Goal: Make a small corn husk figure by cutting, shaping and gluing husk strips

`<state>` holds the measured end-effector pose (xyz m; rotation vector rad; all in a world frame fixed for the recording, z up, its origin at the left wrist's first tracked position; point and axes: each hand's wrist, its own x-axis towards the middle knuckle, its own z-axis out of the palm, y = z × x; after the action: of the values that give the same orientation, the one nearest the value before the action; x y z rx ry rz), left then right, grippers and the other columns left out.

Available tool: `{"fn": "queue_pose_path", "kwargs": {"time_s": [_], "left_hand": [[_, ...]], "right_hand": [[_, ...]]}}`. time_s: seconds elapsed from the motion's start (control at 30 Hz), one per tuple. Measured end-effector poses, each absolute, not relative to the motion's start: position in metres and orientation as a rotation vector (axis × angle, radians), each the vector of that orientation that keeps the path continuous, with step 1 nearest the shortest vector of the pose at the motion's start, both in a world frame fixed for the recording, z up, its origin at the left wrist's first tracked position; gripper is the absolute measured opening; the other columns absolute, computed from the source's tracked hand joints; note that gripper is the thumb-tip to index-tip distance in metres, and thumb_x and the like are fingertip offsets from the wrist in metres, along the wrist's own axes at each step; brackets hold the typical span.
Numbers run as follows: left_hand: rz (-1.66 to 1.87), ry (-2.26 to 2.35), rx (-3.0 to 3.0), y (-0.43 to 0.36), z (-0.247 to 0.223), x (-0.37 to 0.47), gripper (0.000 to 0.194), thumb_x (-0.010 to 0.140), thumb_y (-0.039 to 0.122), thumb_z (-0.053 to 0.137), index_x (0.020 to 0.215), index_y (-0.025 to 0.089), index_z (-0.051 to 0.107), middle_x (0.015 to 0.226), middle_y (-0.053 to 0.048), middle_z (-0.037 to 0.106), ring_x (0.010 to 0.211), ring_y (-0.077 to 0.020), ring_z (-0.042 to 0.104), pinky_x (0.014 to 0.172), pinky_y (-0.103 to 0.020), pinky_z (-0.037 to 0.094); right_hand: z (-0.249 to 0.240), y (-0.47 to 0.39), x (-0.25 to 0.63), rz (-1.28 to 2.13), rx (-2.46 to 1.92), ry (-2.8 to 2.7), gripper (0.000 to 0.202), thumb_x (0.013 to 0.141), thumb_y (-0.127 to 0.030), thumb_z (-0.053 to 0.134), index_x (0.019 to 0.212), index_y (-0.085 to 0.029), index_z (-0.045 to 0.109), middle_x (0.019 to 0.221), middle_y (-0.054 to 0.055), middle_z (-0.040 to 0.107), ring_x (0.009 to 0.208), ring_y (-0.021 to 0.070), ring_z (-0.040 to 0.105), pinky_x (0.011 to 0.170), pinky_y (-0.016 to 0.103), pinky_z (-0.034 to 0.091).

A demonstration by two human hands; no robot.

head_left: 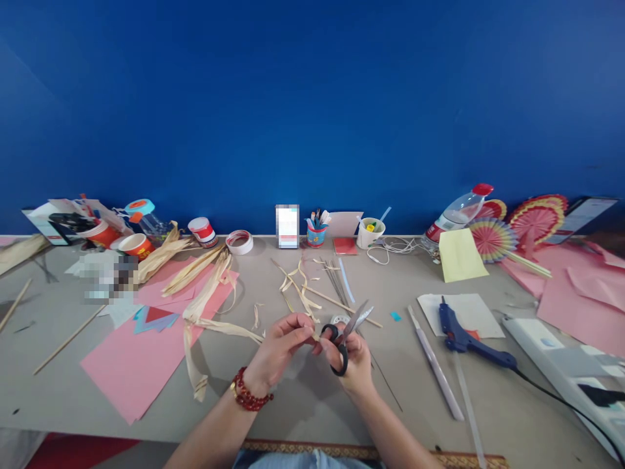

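My left hand (278,348), with a red bead bracelet at its wrist, is closed in a pinch near the table's middle. Between its fingertips a small pale piece of corn husk (316,337) shows, mostly hidden by the fingers. Black-handled scissors (350,329) sit in my right hand (355,365), their blades apart and pointing up and away from the pinch. The right thumb and fingertips meet the left ones at the husk piece. Behind the hands lie husk scraps (295,286), a thin stick (342,305) and a roll of clear tape (338,320), partly covered.
Long corn husks (209,293) lie over pink paper (131,371) on the left. To the right are a closed paper knife or pen-like tool (436,365) and a blue glue gun (456,332) with its cord. Cups, a bottle (452,215) and paper fans (537,225) line the blue wall.
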<state>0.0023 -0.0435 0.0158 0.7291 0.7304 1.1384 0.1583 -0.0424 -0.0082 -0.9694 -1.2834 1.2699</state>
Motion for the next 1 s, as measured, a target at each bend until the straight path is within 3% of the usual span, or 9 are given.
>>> {"fn": "queue_pose_path", "kwargs": {"time_s": [0.27, 0.4, 0.57, 0.77, 1.0], "left_hand": [[1.326, 1.213, 1.164, -0.064, 0.058, -0.035, 0.014, 0.087, 0.032, 0.065, 0.081, 0.020, 0.063, 0.081, -0.001, 0.058, 0.074, -0.0139, 0.053, 0.069, -0.025, 0.045], [1.153, 1.401, 1.420, -0.047, 0.077, -0.065, 0.014, 0.085, 0.033, 0.065, 0.082, 0.019, 0.064, 0.086, -0.003, 0.066, 0.073, -0.0156, 0.057, 0.067, -0.026, 0.045], [0.837, 1.527, 1.562, 0.021, 0.053, -0.092, 0.013, 0.080, 0.032, 0.062, 0.081, 0.019, 0.061, 0.079, -0.003, 0.070, 0.077, -0.0188, 0.063, 0.071, -0.028, 0.047], [0.606, 1.646, 1.678, 0.072, 0.006, -0.094, 0.011, 0.069, 0.026, 0.065, 0.075, 0.017, 0.062, 0.066, -0.003, 0.069, 0.064, -0.0188, 0.063, 0.059, -0.027, 0.044], [0.535, 1.739, 1.852, 0.085, 0.002, -0.104, 0.012, 0.078, 0.030, 0.061, 0.081, 0.018, 0.064, 0.069, -0.001, 0.068, 0.064, -0.0176, 0.061, 0.061, -0.026, 0.043]], "right_hand": [[-0.005, -0.043, 0.164, 1.235, -1.030, -1.299, 0.018, 0.080, -0.035, 0.068, 0.068, -0.022, 0.064, 0.061, 0.002, 0.068, 0.055, 0.0179, 0.055, 0.054, 0.030, 0.043], [-0.006, -0.043, 0.165, 1.256, -1.036, -1.302, 0.019, 0.080, -0.036, 0.068, 0.068, -0.022, 0.063, 0.061, 0.003, 0.068, 0.055, 0.0176, 0.053, 0.054, 0.029, 0.041], [-0.005, -0.047, 0.160, 1.353, -1.007, -1.373, 0.021, 0.078, -0.038, 0.070, 0.068, -0.021, 0.061, 0.059, 0.003, 0.069, 0.053, 0.0172, 0.055, 0.054, 0.028, 0.042], [-0.006, -0.047, 0.154, 1.429, -0.997, -1.444, 0.022, 0.076, -0.035, 0.071, 0.067, -0.019, 0.059, 0.058, 0.001, 0.066, 0.053, 0.0151, 0.055, 0.053, 0.025, 0.041], [-0.011, -0.046, 0.153, 1.453, -1.044, -1.511, 0.019, 0.077, -0.033, 0.066, 0.068, -0.018, 0.059, 0.059, 0.002, 0.066, 0.052, 0.0137, 0.051, 0.052, 0.024, 0.038]]}}
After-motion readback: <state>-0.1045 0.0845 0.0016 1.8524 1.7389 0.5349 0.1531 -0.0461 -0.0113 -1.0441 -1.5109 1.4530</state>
